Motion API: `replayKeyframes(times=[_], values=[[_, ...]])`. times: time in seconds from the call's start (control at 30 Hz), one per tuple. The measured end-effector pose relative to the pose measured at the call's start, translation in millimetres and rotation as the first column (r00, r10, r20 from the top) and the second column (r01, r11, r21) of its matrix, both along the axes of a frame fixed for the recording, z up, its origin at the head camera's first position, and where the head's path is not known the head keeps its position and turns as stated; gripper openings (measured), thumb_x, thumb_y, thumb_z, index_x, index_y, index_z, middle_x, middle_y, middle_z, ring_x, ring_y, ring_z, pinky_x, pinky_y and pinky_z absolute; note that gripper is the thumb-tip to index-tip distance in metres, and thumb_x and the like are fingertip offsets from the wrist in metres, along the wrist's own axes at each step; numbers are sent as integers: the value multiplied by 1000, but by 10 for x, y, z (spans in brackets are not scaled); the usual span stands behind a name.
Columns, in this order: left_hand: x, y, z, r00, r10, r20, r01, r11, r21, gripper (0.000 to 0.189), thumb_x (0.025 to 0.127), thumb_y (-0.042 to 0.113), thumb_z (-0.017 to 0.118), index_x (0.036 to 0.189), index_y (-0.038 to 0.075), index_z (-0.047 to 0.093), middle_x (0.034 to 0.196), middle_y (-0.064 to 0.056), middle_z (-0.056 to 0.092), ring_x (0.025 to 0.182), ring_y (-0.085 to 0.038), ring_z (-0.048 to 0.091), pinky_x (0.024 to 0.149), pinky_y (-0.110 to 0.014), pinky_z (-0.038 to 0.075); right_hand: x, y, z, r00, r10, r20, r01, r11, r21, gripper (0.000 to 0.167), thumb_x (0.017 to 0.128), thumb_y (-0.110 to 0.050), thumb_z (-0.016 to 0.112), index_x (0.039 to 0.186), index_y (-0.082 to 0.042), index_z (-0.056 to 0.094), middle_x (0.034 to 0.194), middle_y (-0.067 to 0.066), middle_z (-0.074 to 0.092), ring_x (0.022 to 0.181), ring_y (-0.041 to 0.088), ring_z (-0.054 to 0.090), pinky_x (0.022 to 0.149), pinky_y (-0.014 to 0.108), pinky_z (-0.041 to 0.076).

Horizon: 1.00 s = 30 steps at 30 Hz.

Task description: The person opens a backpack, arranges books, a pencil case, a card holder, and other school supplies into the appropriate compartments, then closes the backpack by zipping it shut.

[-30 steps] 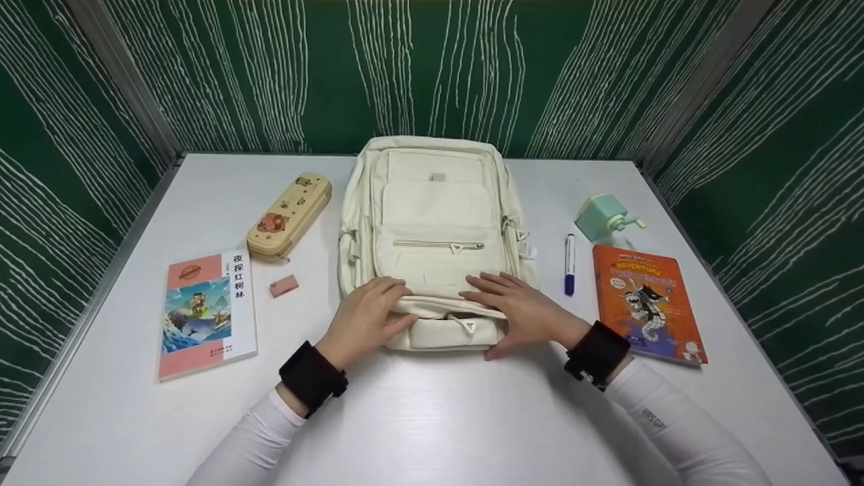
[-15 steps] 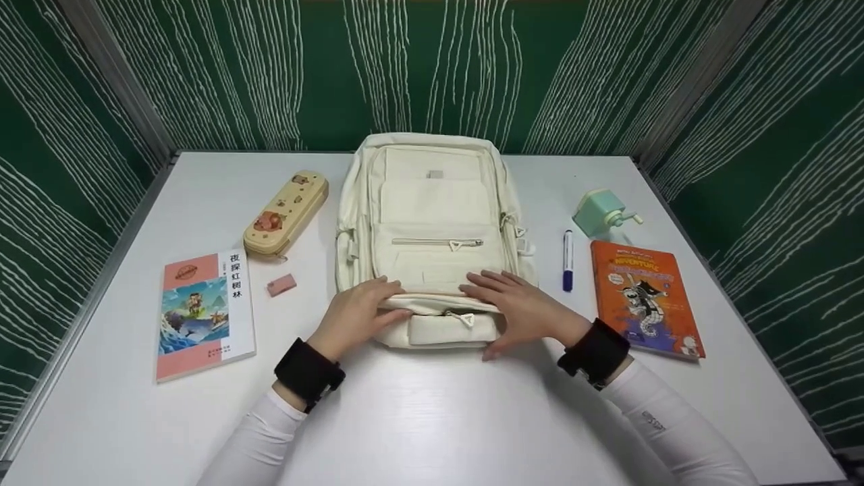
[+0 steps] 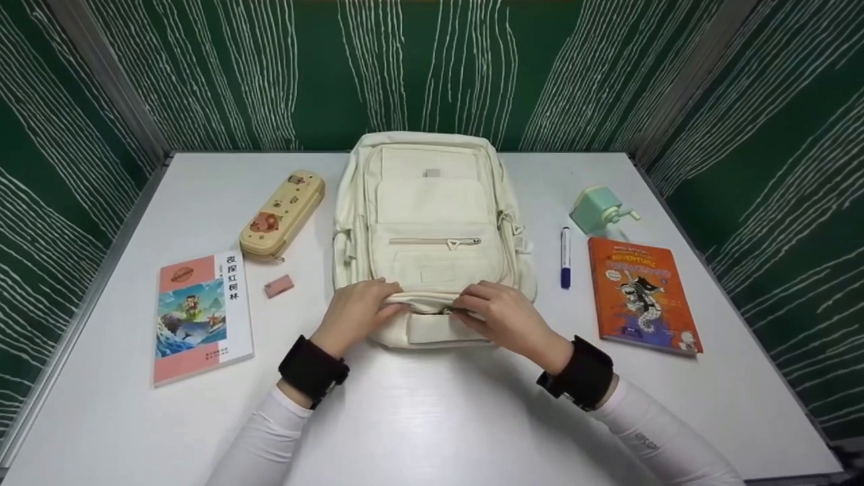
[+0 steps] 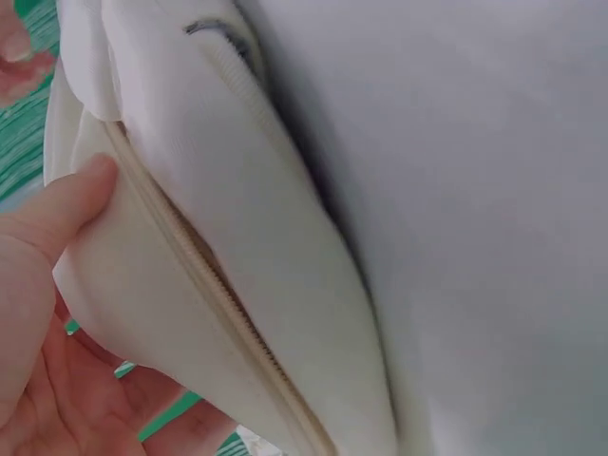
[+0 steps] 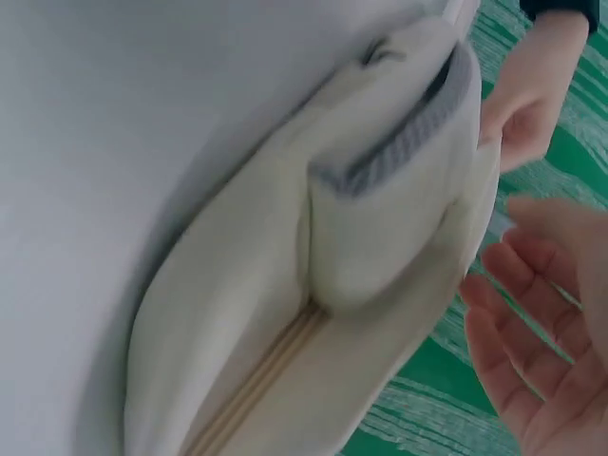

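Observation:
A cream backpack (image 3: 432,202) lies flat in the middle of the table, its bottom end towards me. My left hand (image 3: 361,310) pinches the fabric edge above the zipper at the near left, thumb (image 4: 90,180) on one side and fingers behind. In the right wrist view, my right hand (image 5: 551,313) has bent, spread fingers beside the bag's edge, with nothing between thumb and fingers. From the head view it overlaps the near end of the bag, covering the zipper pull there. A zipper (image 4: 218,285) runs along the bag close to my left thumb.
To the left lie a yellow pencil case (image 3: 283,212), a pink eraser (image 3: 279,286) and a pink-and-white book (image 3: 202,317). On the right are a green pencil sharpener (image 3: 597,208), a marker (image 3: 565,256) and an orange book (image 3: 641,293). Green walls enclose the white table (image 3: 432,418).
My right hand has moved left from the bag's near right corner to over the zipper pull, its fingers drawing together. My left hand stays at the near left edge.

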<state>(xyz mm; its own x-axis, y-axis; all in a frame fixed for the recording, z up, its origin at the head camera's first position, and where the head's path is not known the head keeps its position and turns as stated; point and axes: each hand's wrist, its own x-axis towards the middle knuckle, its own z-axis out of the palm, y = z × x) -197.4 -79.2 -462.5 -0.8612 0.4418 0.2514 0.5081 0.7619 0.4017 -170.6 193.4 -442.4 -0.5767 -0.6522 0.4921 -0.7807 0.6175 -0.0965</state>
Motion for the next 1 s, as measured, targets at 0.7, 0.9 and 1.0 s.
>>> replayKeyframes(times=[0.7, 0.9, 1.0], values=[[-10, 28, -16, 999, 5, -37, -5, 1000, -11, 18, 91, 31, 72, 96, 14, 73, 84, -5, 75, 78, -26, 73, 63, -45, 55, -48, -261, -74, 967, -193, 165, 169, 974, 148, 6, 85, -11, 80, 83, -11, 75, 82, 3, 76, 69, 25, 71, 59, 39, 57], [15, 47, -27, 998, -1, -69, -1, 1000, -22, 16, 94, 26, 70, 96, 10, 69, 83, -11, 72, 77, -32, 72, 59, -47, 54, -41, -282, -81, 967, -187, 171, 169, 979, 111, 6, 85, -5, 77, 88, -10, 77, 79, 5, 75, 68, 24, 70, 59, 38, 57], [29, 51, -39, 997, -5, -81, 4, 1000, -24, 16, 95, 24, 69, 95, 8, 67, 80, -12, 69, 74, -34, 71, 57, -48, 53, -33, -291, -91, 972, -180, 151, 165, 981, 103, 7, 83, -3, 76, 87, -9, 76, 76, 5, 72, 67, 22, 68, 57, 36, 55]])
